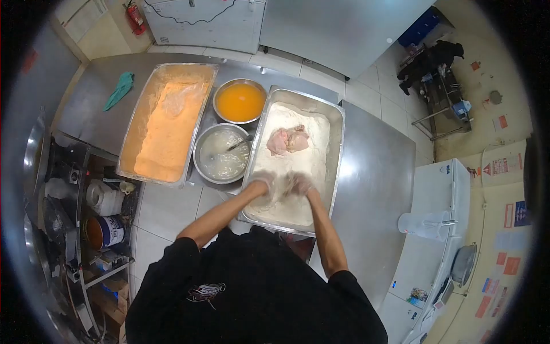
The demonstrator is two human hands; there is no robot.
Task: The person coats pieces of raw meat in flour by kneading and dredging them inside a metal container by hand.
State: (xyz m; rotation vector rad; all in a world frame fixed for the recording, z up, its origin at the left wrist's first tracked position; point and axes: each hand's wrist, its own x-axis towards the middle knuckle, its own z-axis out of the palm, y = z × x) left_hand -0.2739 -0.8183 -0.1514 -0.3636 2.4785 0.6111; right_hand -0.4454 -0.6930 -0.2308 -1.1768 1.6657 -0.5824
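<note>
The black shirt (pixel 258 286) has short sleeves (pixel 348 289) and a pale print (pixel 207 292) (small, sketch-like)

Your head camera looks forward and steeply down past your shirt (pixel 252 281), near the right tray (pixel 337 129); its wide, dark-rimmed circle reaches the left rack (pixel 80 195) and far freezer (pixel 206 26).

Chicken (pixel 284 141) obstructs the tray (pixel 338 150), leaving passage to its right.

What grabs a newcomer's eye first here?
Vivid orange mass in the left tray, plus orange liquid in the upper bowl between the trays. Then raw chicken on white powder in the right tray, with left hand and right hand blurred on its near side.
</note>
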